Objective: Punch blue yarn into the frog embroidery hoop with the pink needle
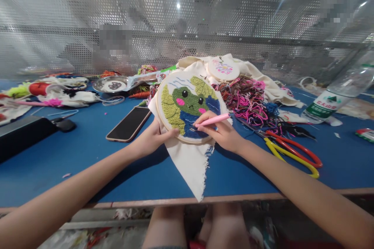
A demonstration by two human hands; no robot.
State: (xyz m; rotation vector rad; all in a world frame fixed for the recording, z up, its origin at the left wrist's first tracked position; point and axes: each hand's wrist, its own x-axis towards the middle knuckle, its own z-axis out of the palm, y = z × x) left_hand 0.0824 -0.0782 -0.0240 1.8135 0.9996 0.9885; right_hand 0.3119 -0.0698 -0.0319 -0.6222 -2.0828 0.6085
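Observation:
A round embroidery hoop (160, 111) stands tilted above the table, stretched with white cloth whose frayed corner hangs toward the front edge. Worked on it in looped yarn is a green frog (189, 103) with pink cheeks, amid yellow-green leaves and dark blue. My left hand (157, 134) grips the hoop's lower left rim, thumb on the front. My right hand (223, 132) is closed around a pink punch needle pen (214, 120), its tip end close to the blue yarn at the lower right of the picture. The exact contact of the tip is too small to tell.
Scissors (292, 151) with red and yellow handles lie at right, near tangled yarn (245, 101) and a water bottle (333, 101). Left are a phone (128, 123), a metal bowl (101, 85) and a black box (26, 134). Another hoop (223, 68) rests behind, before a perforated metal screen (163, 19).

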